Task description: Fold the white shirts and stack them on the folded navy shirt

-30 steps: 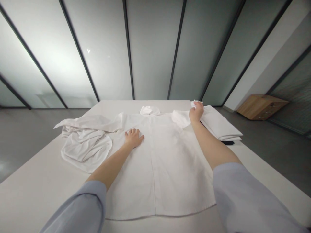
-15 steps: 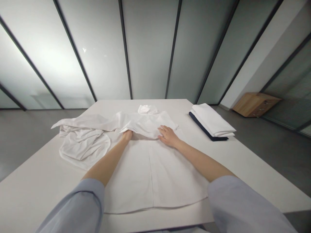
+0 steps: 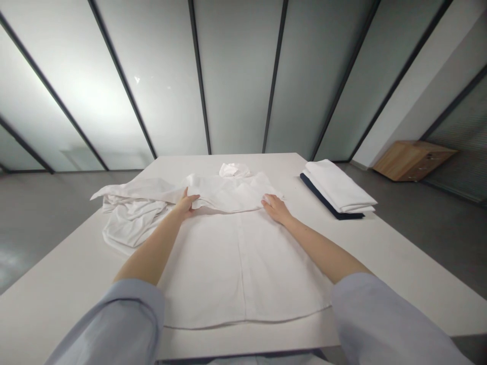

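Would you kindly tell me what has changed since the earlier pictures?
The shirt's top now lies folded toward the person. The right hand left the far corner and rests flat on the fold; the left hand moved left and grips its edge. The folded white stack stayed put.

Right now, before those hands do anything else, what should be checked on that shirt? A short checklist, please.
Left hand gripping the shirt's fold: ok, fabric appears gathered in its fingers.
Right hand on the white button-front shirt: ok, resting flat.
Shirt's lower body lying smooth: ok.
Bunched sleeve: not ok, crumpled beside the shirt.
Collar lying flat: not ok, it looks rumpled.
Buttons fastened: cannot tell, too faint in this view.
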A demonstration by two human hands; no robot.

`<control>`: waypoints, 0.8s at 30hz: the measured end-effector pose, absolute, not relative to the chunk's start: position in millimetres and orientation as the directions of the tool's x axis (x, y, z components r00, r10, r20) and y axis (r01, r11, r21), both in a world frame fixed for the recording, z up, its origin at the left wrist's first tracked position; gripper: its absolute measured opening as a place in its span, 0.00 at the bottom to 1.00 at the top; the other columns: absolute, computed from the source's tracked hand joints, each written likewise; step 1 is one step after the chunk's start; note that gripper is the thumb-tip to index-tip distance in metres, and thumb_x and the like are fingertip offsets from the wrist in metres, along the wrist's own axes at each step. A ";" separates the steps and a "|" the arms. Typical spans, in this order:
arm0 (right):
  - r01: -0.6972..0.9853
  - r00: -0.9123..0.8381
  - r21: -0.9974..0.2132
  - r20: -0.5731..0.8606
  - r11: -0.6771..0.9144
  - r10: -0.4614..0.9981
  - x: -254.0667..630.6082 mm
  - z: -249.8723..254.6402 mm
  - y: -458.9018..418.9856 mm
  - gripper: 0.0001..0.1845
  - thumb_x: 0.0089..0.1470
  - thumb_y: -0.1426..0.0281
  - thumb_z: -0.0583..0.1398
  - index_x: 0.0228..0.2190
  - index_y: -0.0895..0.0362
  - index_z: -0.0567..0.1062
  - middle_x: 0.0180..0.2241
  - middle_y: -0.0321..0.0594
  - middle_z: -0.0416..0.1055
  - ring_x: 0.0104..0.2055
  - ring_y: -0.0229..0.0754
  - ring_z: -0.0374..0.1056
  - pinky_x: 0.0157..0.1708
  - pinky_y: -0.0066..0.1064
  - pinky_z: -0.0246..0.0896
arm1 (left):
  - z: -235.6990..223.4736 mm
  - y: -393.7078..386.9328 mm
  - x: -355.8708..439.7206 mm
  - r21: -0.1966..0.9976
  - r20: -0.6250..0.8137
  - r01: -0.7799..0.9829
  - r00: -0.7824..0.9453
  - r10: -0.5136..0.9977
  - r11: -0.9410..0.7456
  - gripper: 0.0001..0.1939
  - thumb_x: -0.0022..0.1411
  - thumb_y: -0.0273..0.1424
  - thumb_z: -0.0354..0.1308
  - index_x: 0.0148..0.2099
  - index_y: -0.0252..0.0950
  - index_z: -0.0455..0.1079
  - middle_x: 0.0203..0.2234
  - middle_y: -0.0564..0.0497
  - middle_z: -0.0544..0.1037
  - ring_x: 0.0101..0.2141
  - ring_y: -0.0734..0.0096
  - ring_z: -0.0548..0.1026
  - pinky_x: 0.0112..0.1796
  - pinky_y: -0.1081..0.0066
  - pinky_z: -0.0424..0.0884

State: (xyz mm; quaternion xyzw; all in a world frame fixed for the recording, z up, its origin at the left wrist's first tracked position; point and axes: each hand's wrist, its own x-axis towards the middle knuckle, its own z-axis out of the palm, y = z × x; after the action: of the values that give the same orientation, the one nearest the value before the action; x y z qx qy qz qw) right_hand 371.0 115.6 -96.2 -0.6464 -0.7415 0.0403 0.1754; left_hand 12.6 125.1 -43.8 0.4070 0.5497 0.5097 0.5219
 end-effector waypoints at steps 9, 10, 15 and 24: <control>0.942 -0.053 -0.318 0.177 0.108 0.983 387.5 -94.2 138.3 0.26 0.66 0.61 0.42 0.56 0.59 0.68 0.59 0.48 0.64 0.62 0.44 0.57 0.59 0.36 0.50 | -24.5 80.7 -10.8 0.942 0.011 0.333 0.123 0.992 -0.051 0.18 0.48 0.40 0.64 0.40 0.34 0.77 0.25 0.50 0.77 0.26 0.70 0.73 0.25 0.75 0.69; 0.949 -0.037 -0.302 0.181 0.091 0.983 389.2 -94.9 140.6 0.26 0.66 0.61 0.43 0.55 0.58 0.68 0.59 0.48 0.64 0.62 0.45 0.57 0.59 0.38 0.49 | -21.2 72.9 -12.4 0.945 -0.041 0.326 0.180 0.983 -0.020 0.17 0.48 0.40 0.65 0.37 0.34 0.78 0.25 0.49 0.77 0.26 0.69 0.74 0.25 0.74 0.70; 0.959 0.106 -0.279 0.194 -0.049 0.975 395.0 -96.1 150.4 0.26 0.64 0.59 0.45 0.55 0.57 0.69 0.61 0.50 0.59 0.63 0.50 0.54 0.58 0.43 0.51 | -7.2 40.6 -23.7 0.885 -0.455 0.410 0.650 0.609 0.223 0.27 0.44 0.43 0.69 0.46 0.36 0.76 0.29 0.44 0.81 0.30 0.58 0.79 0.27 0.68 0.74; 0.981 0.031 -0.193 0.203 0.009 0.979 396.4 -84.1 147.2 0.26 0.63 0.61 0.48 0.58 0.59 0.65 0.63 0.51 0.57 0.63 0.52 0.54 0.59 0.43 0.50 | -21.7 87.6 -9.9 0.890 -0.077 0.446 0.361 0.929 -0.099 0.30 0.56 0.51 0.54 0.51 0.35 0.72 0.36 0.41 0.80 0.36 0.58 0.77 0.38 0.63 0.73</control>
State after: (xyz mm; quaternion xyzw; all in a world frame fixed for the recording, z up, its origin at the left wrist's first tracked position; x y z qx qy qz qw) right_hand 396.4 147.2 -84.1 -0.7040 -0.6959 -0.0044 0.1416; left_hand -9.9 87.6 -21.7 0.6910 0.4975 0.2686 0.4505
